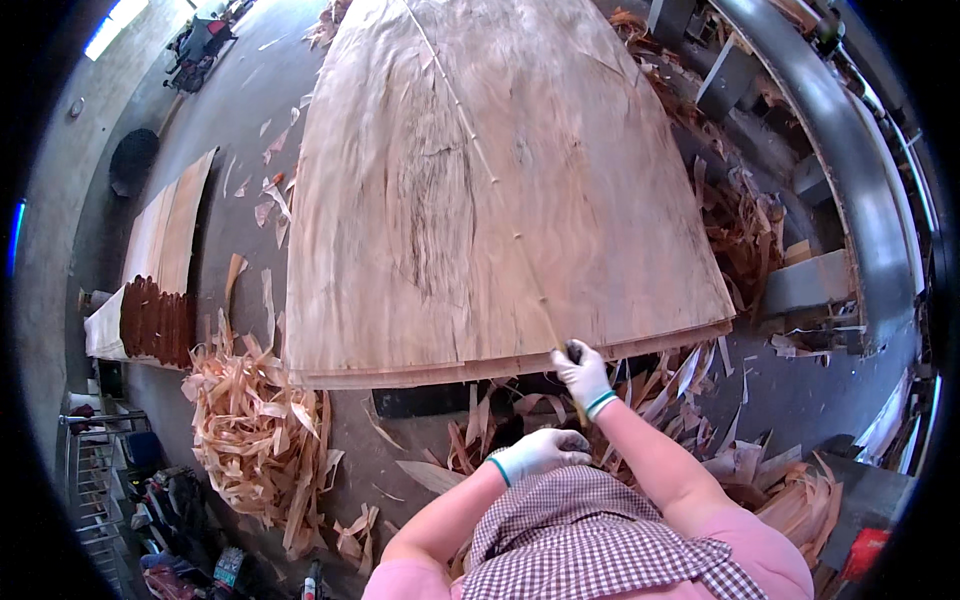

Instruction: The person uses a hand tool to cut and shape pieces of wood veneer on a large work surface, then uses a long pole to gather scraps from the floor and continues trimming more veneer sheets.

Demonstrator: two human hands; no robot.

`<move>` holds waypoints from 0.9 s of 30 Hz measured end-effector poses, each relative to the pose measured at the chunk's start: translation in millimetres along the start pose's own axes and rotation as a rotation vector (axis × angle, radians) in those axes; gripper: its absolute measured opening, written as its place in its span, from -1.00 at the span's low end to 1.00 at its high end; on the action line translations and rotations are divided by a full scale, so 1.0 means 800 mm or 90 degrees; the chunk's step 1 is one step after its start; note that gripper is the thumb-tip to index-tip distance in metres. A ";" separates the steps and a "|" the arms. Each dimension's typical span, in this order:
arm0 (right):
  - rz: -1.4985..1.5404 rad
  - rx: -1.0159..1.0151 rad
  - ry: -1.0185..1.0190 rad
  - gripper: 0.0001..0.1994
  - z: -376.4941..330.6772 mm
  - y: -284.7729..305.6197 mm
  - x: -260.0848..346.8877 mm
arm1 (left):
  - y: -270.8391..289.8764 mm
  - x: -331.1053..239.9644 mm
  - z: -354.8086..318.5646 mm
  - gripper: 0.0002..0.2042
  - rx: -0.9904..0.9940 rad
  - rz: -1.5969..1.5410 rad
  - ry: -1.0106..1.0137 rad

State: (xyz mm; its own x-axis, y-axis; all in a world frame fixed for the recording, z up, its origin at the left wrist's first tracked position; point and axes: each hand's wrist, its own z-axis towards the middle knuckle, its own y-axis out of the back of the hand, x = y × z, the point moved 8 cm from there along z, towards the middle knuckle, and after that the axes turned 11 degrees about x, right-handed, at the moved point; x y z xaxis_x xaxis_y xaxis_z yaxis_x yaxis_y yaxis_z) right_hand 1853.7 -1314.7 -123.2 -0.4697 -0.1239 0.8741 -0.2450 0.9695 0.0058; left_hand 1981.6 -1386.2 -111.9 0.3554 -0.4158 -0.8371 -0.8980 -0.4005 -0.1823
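Tan veneer stack (600,250) above grey floor (250,95), wood scraps (255,430) on both sides.

Worn: wht gloves (532,455), pink short-slv top (745,535), chk'd apron (600,555).
Fingertips (572,441) smudged dk grey, glove backs mostly clean wht; teal-grn cuff bands (499,471) behind fingers, at wrists; pink slvs (410,580) well back from fingers; apron brn/wht, sm. checks.

No text, label, number or sign can be read. Any print on the teal-marked item (228,568) at near left or the red object (865,552) at near right is too small.
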 end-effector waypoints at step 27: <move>-0.456 -0.198 -0.370 -0.66 0.174 0.101 -0.132 | 0.647 0.138 -0.139 -0.56 -0.888 0.026 0.296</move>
State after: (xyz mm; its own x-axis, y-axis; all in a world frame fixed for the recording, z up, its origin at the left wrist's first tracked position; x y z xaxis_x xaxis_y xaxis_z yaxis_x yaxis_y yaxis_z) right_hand 1765.2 -1252.6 -282.6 -0.6627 -0.7104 0.2371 -0.4401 0.6256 0.6442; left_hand 1585.0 -1730.5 -241.5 0.6282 -0.5571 -0.5431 -0.0329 -0.7164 0.6969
